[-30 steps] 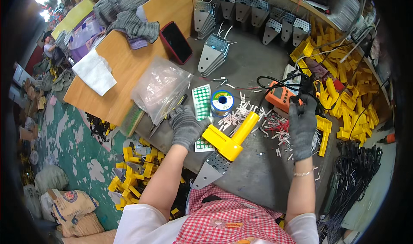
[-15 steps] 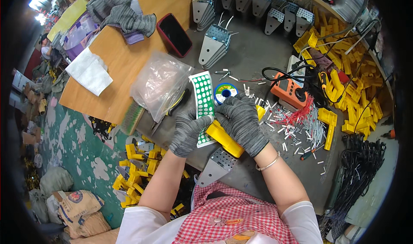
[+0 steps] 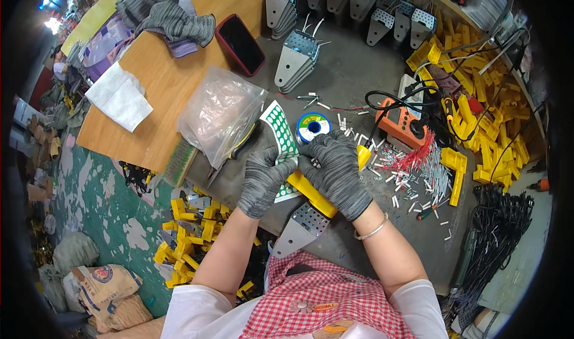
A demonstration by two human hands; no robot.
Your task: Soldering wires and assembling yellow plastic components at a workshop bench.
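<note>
Nearer the person than the fingers, a perforated metal plate (image 3: 299,231) meets the yellow plastic housing (image 3: 315,197), which runs beneath the right gloved hand (image 3: 338,173). The left gloved hand (image 3: 266,183) has thumb and fingers closed on the curling green-dot sticker sheet (image 3: 278,127); the right's fingers curl over the housing — what their tips pinch cannot be told. Blunt knit fingertips could crease the sheet, and a sharp tug might nudge the wire spool (image 3: 311,125) — just beyond the right knuckles.
</note>
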